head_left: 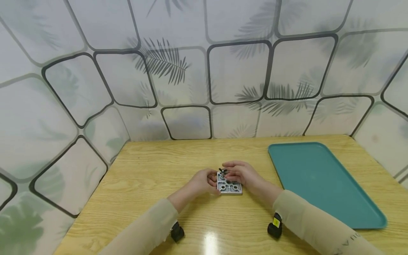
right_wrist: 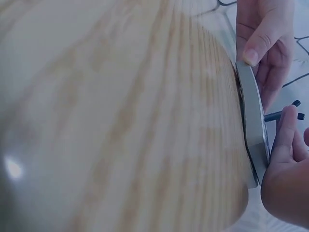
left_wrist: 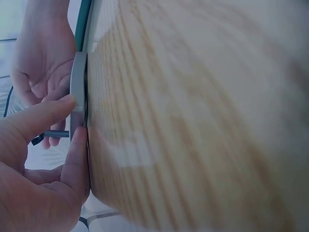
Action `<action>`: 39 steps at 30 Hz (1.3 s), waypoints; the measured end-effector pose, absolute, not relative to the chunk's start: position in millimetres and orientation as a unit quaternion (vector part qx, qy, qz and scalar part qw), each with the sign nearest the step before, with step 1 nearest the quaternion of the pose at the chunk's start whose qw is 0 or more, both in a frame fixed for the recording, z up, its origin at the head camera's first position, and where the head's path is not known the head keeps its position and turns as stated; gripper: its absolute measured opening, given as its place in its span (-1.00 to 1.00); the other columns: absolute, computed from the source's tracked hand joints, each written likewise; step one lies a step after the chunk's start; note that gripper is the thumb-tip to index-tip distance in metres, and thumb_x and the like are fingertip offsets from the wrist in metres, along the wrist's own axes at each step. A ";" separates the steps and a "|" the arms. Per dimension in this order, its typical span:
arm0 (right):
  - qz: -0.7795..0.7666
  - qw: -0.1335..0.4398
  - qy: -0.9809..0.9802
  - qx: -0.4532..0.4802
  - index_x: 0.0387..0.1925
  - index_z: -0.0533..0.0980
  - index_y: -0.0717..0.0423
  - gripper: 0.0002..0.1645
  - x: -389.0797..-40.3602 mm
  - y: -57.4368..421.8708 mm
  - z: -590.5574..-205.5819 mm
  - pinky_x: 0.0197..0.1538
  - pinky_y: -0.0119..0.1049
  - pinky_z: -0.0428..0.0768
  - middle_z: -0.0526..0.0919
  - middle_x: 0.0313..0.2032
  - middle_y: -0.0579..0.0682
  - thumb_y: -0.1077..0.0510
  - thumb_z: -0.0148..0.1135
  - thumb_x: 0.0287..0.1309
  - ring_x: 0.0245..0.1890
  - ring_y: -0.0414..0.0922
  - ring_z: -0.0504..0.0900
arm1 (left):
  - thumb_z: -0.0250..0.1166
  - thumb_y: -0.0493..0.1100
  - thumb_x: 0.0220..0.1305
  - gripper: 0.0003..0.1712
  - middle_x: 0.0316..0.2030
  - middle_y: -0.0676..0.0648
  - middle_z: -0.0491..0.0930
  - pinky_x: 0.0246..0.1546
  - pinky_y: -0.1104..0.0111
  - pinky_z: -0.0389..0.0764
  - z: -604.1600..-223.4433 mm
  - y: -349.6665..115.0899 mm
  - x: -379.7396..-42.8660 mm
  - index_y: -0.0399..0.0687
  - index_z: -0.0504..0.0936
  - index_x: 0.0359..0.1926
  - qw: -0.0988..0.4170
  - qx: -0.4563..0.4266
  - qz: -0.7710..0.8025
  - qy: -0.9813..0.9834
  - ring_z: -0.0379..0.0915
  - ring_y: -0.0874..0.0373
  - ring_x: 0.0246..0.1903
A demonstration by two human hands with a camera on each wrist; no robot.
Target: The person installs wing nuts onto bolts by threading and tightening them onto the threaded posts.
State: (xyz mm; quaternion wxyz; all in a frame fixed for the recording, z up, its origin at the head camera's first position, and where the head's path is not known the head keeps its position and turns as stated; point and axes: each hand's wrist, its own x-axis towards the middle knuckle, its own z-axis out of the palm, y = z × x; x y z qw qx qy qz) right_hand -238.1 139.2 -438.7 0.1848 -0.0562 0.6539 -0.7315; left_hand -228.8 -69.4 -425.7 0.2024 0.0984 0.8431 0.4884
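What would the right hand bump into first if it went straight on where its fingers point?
Probably the black wing screw standing in the metal plate; depth is unclear, and the right hand may be touching it.

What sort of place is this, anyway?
Perhaps a small indoor work area: leaf-patterned walls close off the back and sides of a wood-grain table, where a teal tray lies and a metal plate is being handled.

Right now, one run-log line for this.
left hand: grips plate | right hand: by bolt, contact unclear | bolt: upright in plate | plate: on table | tray: at right
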 end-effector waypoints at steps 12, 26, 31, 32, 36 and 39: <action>-0.703 0.212 0.677 -0.057 0.40 0.38 0.54 -0.50 -240.6 137.9 -439.1 -0.10 -0.58 0.70 0.66 0.25 0.33 0.38 0.01 0.54 -0.26 -0.44 0.71 | 0.59 -0.51 -0.01 -0.12 -0.06 -0.20 0.65 -0.04 0.37 0.71 -427.8 -70.3 -229.1 -0.47 0.46 0.38 0.191 0.113 0.489 0.844 0.63 0.14 -0.16; -0.668 0.154 0.727 -0.038 0.18 0.57 0.48 -0.63 -237.5 128.3 -441.0 -0.11 -0.52 0.69 0.75 0.06 0.18 0.33 0.26 0.43 -0.21 -0.35 0.68 | 0.59 -0.50 0.01 -0.12 -0.07 -0.19 0.65 -0.04 0.35 0.70 -424.5 -70.1 -227.2 -0.43 0.46 0.39 0.196 0.110 0.478 0.849 0.62 0.14 -0.16; -0.653 0.109 0.749 0.006 -0.04 0.64 0.40 -0.76 -234.6 118.7 -440.2 -0.19 -0.49 0.69 0.77 -0.21 0.02 0.33 0.41 0.31 -0.30 -0.31 0.68 | 0.58 -0.50 0.02 -0.13 -0.06 -0.18 0.65 -0.06 0.36 0.70 -424.5 -70.5 -226.4 -0.42 0.47 0.39 0.194 0.111 0.481 0.848 0.62 0.14 -0.15; -0.650 0.100 0.753 0.014 -0.08 0.64 0.38 -0.78 -234.0 117.0 -439.8 -0.21 -0.49 0.68 0.76 -0.24 0.01 0.33 0.43 0.29 -0.32 -0.30 0.67 | 0.58 -0.50 0.02 -0.14 -0.07 -0.18 0.64 -0.06 0.36 0.70 -424.2 -70.6 -226.1 -0.41 0.47 0.38 0.193 0.112 0.481 0.848 0.62 0.14 -0.15; -0.635 0.078 0.768 0.030 -0.17 0.61 0.33 -0.80 -230.8 112.1 -436.5 -0.25 -0.47 0.68 0.73 -0.28 0.02 0.32 0.48 0.24 -0.38 -0.28 0.66 | 0.58 -0.51 0.02 -0.17 -0.07 -0.18 0.64 -0.07 0.35 0.70 -423.4 -70.8 -225.3 -0.40 0.50 0.36 0.189 0.114 0.482 0.848 0.62 0.13 -0.16; -0.630 0.088 0.772 0.001 -0.03 0.58 0.38 -0.68 -229.8 114.3 -434.9 -0.19 -0.44 0.70 0.75 -0.17 0.13 0.34 0.46 0.24 -0.31 -0.27 0.67 | 0.58 -0.51 0.03 -0.17 -0.07 -0.18 0.64 -0.06 0.34 0.71 -423.4 -70.5 -224.9 -0.40 0.49 0.36 0.191 0.111 0.481 0.848 0.62 0.13 -0.16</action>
